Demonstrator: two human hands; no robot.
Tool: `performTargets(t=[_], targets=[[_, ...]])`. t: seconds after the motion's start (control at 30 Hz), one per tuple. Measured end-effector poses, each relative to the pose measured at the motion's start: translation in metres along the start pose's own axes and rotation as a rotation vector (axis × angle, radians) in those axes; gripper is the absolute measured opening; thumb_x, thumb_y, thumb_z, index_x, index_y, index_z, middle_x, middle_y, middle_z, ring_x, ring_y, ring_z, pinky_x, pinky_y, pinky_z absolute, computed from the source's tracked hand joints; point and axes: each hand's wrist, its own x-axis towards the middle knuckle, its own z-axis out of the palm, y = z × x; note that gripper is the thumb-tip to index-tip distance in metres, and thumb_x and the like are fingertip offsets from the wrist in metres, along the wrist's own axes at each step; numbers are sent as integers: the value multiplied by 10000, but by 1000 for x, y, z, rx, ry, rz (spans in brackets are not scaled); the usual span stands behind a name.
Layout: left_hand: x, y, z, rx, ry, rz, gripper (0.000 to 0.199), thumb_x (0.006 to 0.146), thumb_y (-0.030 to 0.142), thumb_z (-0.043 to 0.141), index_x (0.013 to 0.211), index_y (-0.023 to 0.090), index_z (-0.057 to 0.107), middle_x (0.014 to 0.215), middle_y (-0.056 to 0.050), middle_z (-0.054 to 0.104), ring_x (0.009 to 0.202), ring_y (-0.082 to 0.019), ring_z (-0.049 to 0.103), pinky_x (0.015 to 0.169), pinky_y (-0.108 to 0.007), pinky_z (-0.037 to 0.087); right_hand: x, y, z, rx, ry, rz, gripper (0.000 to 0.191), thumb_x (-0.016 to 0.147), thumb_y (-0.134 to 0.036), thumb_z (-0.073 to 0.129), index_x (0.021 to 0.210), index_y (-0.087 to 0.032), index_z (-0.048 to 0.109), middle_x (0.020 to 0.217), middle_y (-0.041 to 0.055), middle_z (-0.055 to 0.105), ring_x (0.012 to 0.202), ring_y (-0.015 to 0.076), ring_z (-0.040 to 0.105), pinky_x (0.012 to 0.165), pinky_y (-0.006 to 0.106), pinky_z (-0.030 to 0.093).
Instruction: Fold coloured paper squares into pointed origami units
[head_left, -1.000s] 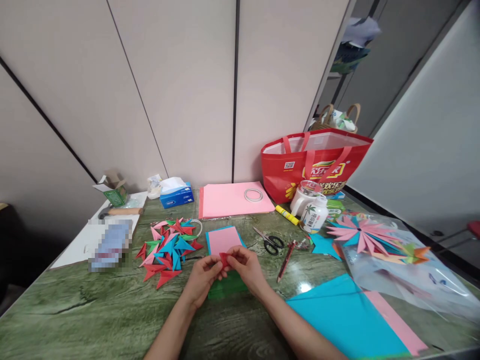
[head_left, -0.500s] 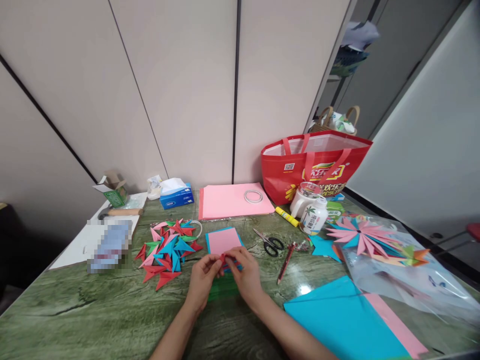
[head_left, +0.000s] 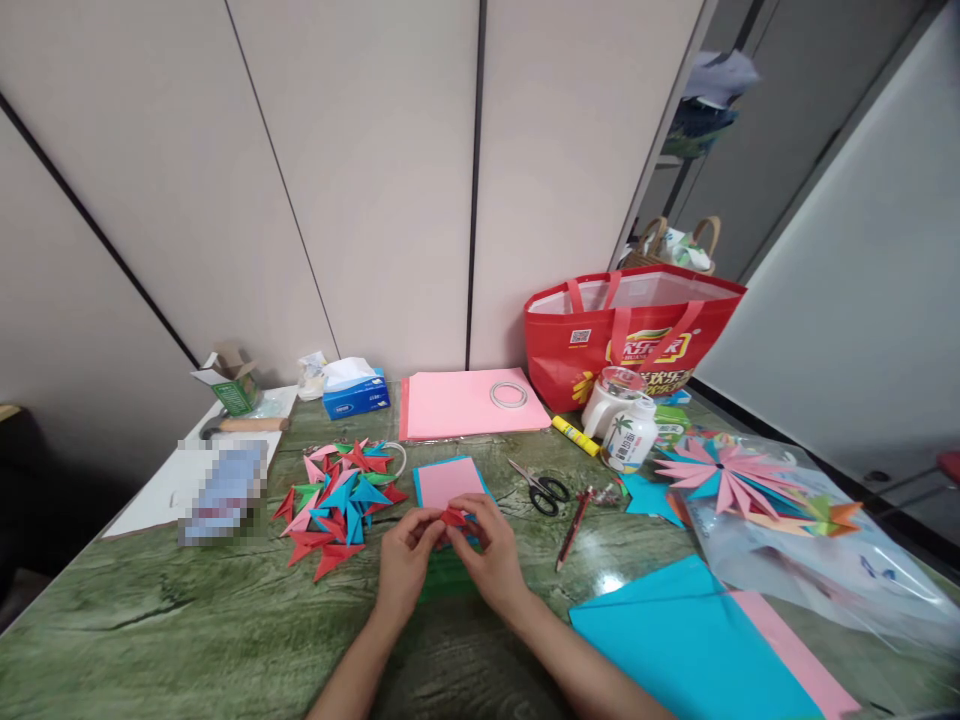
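Between my two hands is a small folded piece of red paper (head_left: 453, 517). My left hand (head_left: 409, 550) pinches its left side with thumb and fingertips. On the other side, my right hand (head_left: 489, 545) grips the paper with its fingers curled over it. Just beyond the hands lies a small stack of pink and blue paper (head_left: 448, 483), partly covered by my fingers. To the left sits a pile of folded paper pieces (head_left: 341, 505) in red, pink, blue and green.
Right of my hands lie black-handled scissors (head_left: 547, 493), a dark red pencil (head_left: 574, 530) and a yellow glue stick (head_left: 575, 436). Blue sheets (head_left: 690, 640) cover the front right. A red bag (head_left: 577, 340), a white bottle (head_left: 628, 435) and a tissue box (head_left: 356, 397) stand behind.
The red paper has turned between my fingers and now shows a wider folded face. My hands stay in nearly the same place, and the view has shifted slightly.
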Motion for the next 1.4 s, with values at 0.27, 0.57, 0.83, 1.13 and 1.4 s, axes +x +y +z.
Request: performTargets(t=[0.27, 0.57, 0.83, 1.13, 1.4], targets=[[-1, 0, -1, 155, -37, 178, 130, 678, 295, 590, 617, 187, 630, 745, -38, 545, 680, -183, 518, 576, -241, 419, 0, 2, -1, -40, -43, 0, 131, 742, -244, 581, 856, -202, 631, 802, 55, 631, 750, 175, 574, 686, 293, 470], [-1, -3, -1, 160, -53, 200, 179, 706, 303, 584, 851, 208, 627, 873, -51, 587, 767, -194, 558, 693, -282, 442, 6, 3, 0, 412, 98, 388, 188, 680, -324, 628, 756, -152, 630, 744, 49, 667, 697, 186, 615, 686, 339, 506], [-1, 0, -5, 241, 44, 242, 104, 689, 262, 600, 639, 200, 666, 802, -51, 624, 784, -206, 571, 707, -285, 445, 6, 0, -3, 491, -32, 363, 192, 619, -287, 693, 779, -188, 653, 792, 31, 677, 734, 186, 617, 707, 326, 503], [-4, 2, 1, -29, 118, 76, 310, 574, 215, 677, 876, 185, 615, 679, -5, 654, 654, -173, 619, 605, -273, 508, 5, 4, -1, 489, 16, 393, 177, 604, -274, 704, 738, -168, 661, 727, 37, 694, 639, 179, 628, 639, 317, 519], [-1, -1, -1, -88, 136, 10, 162, 513, 209, 718, 643, 147, 644, 569, -7, 652, 561, -164, 611, 564, -276, 515, 4, 6, -1, 407, -3, 345, 130, 624, -248, 690, 713, -161, 657, 707, 43, 687, 657, 175, 621, 645, 299, 496]])
